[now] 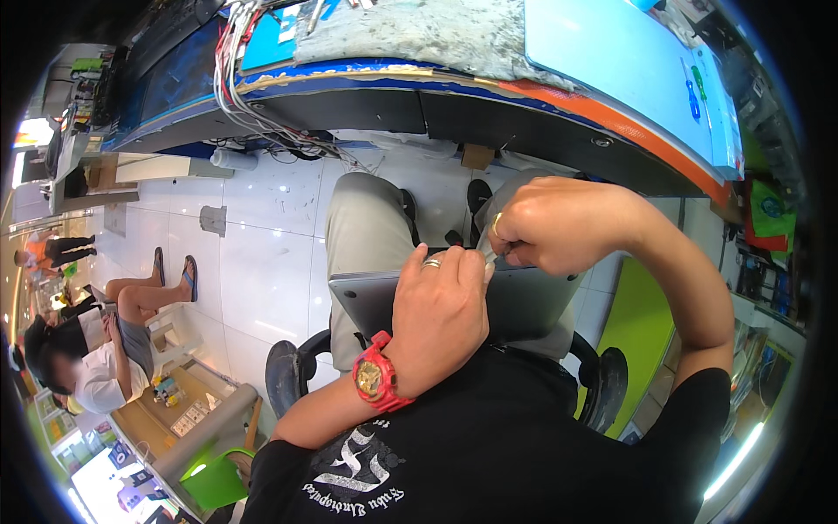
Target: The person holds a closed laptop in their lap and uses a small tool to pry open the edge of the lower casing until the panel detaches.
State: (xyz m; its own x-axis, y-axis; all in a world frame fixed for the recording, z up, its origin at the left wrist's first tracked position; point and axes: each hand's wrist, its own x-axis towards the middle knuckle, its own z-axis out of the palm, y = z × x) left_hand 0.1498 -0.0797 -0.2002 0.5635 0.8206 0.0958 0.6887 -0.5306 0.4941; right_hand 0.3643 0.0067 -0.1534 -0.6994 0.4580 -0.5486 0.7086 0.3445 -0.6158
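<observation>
A dark grey laptop [524,304] rests across my lap, its flat underside with round rubber feet facing up. My left hand [445,295] lies over it, fingers curled at the far edge, holding it there. Just to the right, my right hand [550,226] is bent down at the same edge with its fingers drawn together. Something small and pale shows between the two hands, too hidden to name. Whether the right fingers pinch a tool or the laptop's edge is covered by the hand itself.
Ahead stands a workbench with a stained grey mat [419,33], a light blue board [609,59] and blue and green screwdrivers [692,98]. Cables [229,78] hang over its front edge. Chair armrests [283,376] flank me. A seated person [111,367] is at left, near a green bin [216,481].
</observation>
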